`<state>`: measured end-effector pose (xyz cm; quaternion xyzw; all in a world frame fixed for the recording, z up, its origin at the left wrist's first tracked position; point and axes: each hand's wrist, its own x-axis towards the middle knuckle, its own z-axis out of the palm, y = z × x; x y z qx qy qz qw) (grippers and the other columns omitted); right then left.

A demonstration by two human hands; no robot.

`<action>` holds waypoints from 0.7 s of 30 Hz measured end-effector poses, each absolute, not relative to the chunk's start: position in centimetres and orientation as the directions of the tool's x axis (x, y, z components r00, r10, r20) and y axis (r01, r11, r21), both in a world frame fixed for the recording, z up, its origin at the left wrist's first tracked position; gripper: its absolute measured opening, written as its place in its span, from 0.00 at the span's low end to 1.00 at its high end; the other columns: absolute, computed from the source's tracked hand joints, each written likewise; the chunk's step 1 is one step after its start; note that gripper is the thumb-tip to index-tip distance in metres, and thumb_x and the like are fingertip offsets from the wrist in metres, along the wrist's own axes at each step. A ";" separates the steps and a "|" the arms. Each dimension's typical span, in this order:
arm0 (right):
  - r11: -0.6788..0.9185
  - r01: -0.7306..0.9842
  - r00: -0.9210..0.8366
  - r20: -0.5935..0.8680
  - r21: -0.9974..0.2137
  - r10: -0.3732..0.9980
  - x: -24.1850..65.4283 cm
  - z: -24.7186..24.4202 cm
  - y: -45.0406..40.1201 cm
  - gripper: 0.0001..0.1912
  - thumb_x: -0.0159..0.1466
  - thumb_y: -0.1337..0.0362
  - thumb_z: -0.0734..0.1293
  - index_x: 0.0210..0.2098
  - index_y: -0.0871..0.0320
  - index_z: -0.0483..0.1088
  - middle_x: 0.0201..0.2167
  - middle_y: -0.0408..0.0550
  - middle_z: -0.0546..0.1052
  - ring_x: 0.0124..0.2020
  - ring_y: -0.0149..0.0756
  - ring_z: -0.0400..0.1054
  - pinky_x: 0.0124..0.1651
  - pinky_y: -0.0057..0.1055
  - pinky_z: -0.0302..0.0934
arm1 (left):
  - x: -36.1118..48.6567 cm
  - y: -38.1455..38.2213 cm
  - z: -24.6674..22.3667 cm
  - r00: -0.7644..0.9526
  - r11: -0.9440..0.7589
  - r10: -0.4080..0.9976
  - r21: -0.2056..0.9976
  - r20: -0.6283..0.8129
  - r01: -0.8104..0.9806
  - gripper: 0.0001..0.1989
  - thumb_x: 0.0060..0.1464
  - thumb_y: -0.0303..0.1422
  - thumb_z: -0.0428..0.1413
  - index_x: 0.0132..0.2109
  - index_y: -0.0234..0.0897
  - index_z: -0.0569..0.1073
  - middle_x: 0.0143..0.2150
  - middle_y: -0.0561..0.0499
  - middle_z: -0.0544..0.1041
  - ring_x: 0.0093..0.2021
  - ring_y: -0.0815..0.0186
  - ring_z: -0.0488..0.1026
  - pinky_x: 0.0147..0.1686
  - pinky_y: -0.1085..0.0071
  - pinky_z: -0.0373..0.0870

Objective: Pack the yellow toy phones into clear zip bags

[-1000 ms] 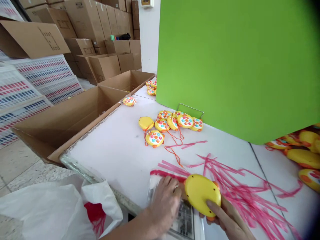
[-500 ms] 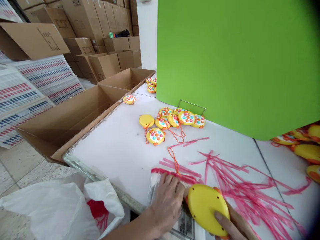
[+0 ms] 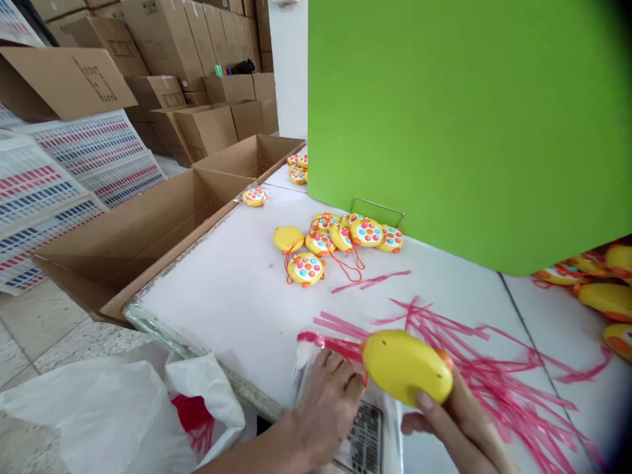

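My right hand (image 3: 457,424) grips a yellow duck-shaped toy (image 3: 407,367) by its near end, thumb on its smooth back. An orange cord hangs by the toy's far end, close to my left fingers. My left hand (image 3: 326,401) rests with curled fingers on a clear plastic bag (image 3: 302,378), its fingertips partly hidden. The bag lies on a stack with dark printing and a pink strip (image 3: 336,343) along the top edge. Up the table, several more yellow toys (image 3: 306,268) with coloured dots and orange cords lie in a cluster.
Loose pink plastic strips (image 3: 488,378) spread over the right of the table. A green board (image 3: 444,131) stands behind, with more toys (image 3: 607,299) at its right. An open carton (image 3: 148,217) adjoins the left edge; a white bag (image 3: 123,415) hangs below. One bagged toy (image 3: 254,197) lies near the carton.
The held toy has moved slightly up and tilted, showing more of its side. Its orange cord, earlier stretched out on the table, is now drawn in near my left fingers.
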<state>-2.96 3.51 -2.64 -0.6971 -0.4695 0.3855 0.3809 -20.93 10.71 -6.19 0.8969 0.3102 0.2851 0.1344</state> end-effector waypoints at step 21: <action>0.056 0.746 0.096 0.190 -0.663 0.977 -2.8 -3.1 4.6 0.27 0.67 0.56 0.59 0.62 0.61 0.56 0.17 0.37 0.71 0.15 0.28 0.66 0.20 0.17 0.63 | -25.9 12.7 -1.7 0.359 -0.414 0.886 0.848 0.293 0.330 0.08 0.59 0.27 0.51 0.36 0.35 0.76 0.38 0.45 0.75 0.41 0.63 0.69 0.40 0.69 0.67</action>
